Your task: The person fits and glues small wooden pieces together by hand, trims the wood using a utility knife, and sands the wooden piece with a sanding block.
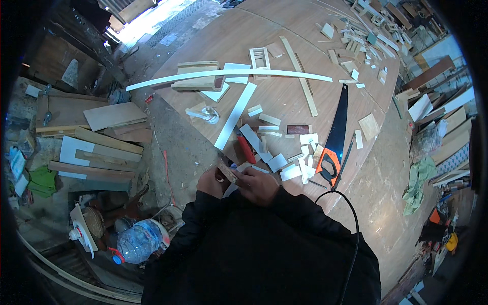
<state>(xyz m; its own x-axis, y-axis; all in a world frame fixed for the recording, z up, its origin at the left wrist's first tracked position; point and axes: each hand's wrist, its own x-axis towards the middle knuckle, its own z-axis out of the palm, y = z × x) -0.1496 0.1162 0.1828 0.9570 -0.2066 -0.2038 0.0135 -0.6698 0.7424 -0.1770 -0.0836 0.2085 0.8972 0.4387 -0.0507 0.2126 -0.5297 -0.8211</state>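
My left hand and my right hand are both closed on a small wooden piece at the near edge of the plywood table. A blue item shows just behind it, too small to name. Just past my hands lie a red-handled tool, white offcuts and a long white strip. A hand saw with an orange handle lies to my right beside a thin dark rod. A glass container with a brush stands at the table's left edge.
A long curved strip lies across the table, with a scrap pile at the back right. Boards and a large water bottle stand to my left. Stacked wood lines the right. A black cable arches by my right arm.
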